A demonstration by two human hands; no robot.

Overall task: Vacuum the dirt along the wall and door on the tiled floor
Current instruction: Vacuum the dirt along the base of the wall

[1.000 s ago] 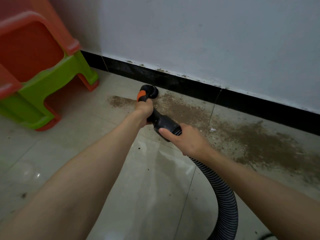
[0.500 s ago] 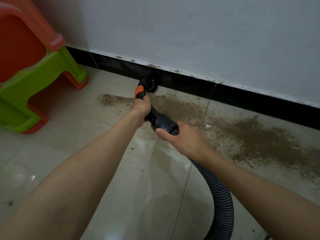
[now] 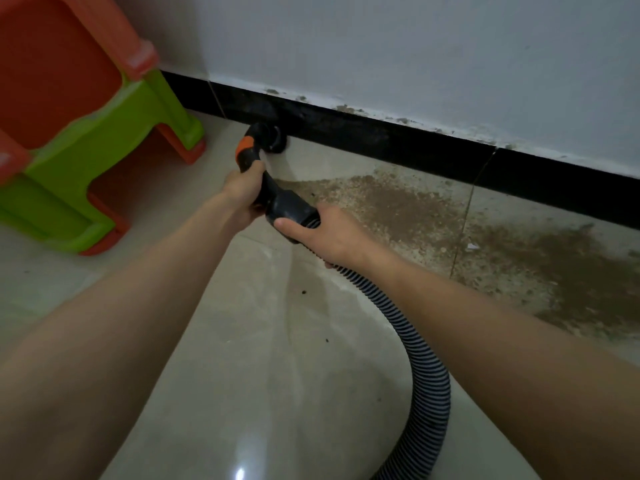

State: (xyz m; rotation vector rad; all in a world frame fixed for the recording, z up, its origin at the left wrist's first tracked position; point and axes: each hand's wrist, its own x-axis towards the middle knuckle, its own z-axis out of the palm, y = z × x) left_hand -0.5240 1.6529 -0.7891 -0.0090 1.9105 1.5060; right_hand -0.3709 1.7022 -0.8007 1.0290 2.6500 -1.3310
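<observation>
A black vacuum nozzle (image 3: pixel 273 138) with an orange band touches the floor at the foot of the black skirting (image 3: pixel 381 138). My left hand (image 3: pixel 244 188) grips the curved handle just behind the orange band. My right hand (image 3: pixel 325 233) holds the black cuff where the ribbed hose (image 3: pixel 426 368) joins it; the hose loops down and out at the bottom. Brown dirt (image 3: pixel 408 206) lies on the beige tiles right of the nozzle and spreads along the wall to a darker patch (image 3: pixel 561 268) at the right. No door is in view.
Stacked orange and green plastic stools (image 3: pixel 104 133) stand at the left, close to the wall. The white wall (image 3: pixel 415 46) has flaking paint above the skirting. A few loose crumbs (image 3: pixel 304 292) lie on the glossy tile between my arms.
The nozzle has moved left along the skirting. The strip of dirt left of it is gone, leaving bare tile there. Both hands keep their grip.
</observation>
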